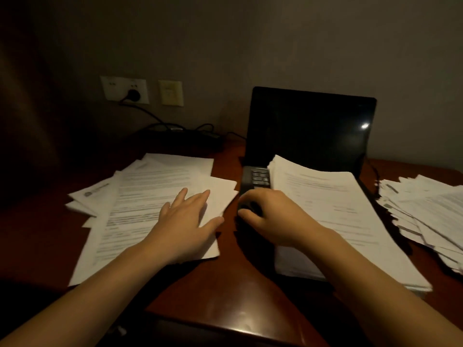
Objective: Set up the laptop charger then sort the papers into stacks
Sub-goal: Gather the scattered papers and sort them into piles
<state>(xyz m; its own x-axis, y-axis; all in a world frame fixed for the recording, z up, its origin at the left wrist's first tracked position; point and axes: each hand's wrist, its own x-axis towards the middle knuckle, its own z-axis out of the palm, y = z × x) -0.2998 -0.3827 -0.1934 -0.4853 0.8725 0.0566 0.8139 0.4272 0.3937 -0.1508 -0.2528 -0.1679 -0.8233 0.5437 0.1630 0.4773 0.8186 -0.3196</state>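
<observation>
My left hand (186, 222) lies flat, fingers spread, on the loose pile of printed papers (140, 196) at the left of the desk. My right hand (269, 216) is curled at the left front edge of the open black laptop (310, 128); its thumb and fingers wrap the dark edge there, though the dim light hides the details. A thick neat stack of papers (333, 211) covers most of the keyboard. A third, fanned pile of papers (426, 216) lies at the right. The charger plug (132, 95) sits in the wall socket, and its cable (150, 113) runs down to the desk.
The reddish wooden desk (225, 284) has a bare strip between the left pile and the laptop. A dark power brick and coiled cables (190, 136) lie at the back by the wall. A second wall plate (171, 92) is beside the socket. Another cable (374, 171) hangs right of the laptop.
</observation>
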